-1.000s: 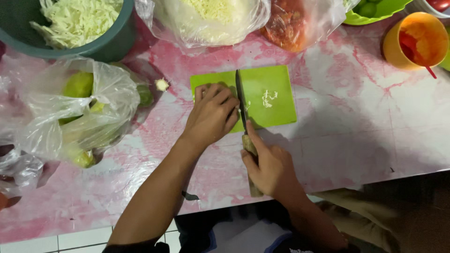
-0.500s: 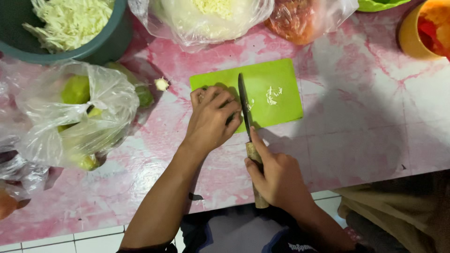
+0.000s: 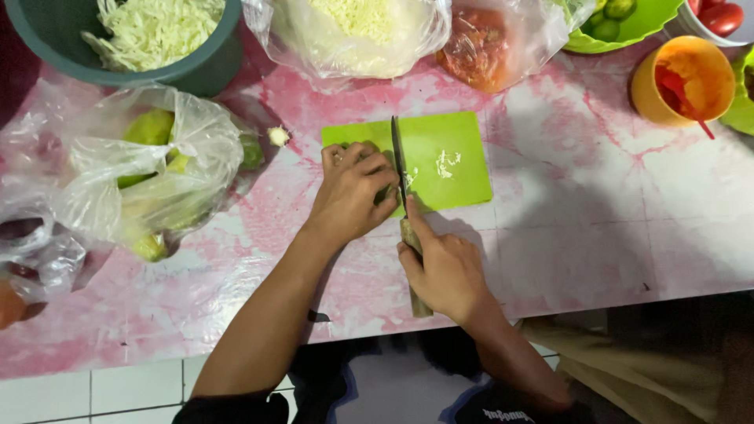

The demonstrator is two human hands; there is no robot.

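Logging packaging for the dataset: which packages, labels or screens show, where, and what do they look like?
No labels, signs or screens; only clear plastic bags.
Clear bag, left of green cutting board: crumpled, holds green fruit.
Clear bag, top centre: bulging, pale shredded filling.
Clear bag, top, right of that: orange-red contents.
Crumpled clear bag, far left edge.

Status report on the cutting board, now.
Right hand grips knife, blade down on green cutting board. Left hand covers whatever is being cut. Nothing in the way.

A single head-worn view looks almost straight down, fairly close, onto the pink counter (image 3: 597, 235); the green cutting board (image 3: 448, 161) sits just above frame centre, edges probably cropping the bowls.
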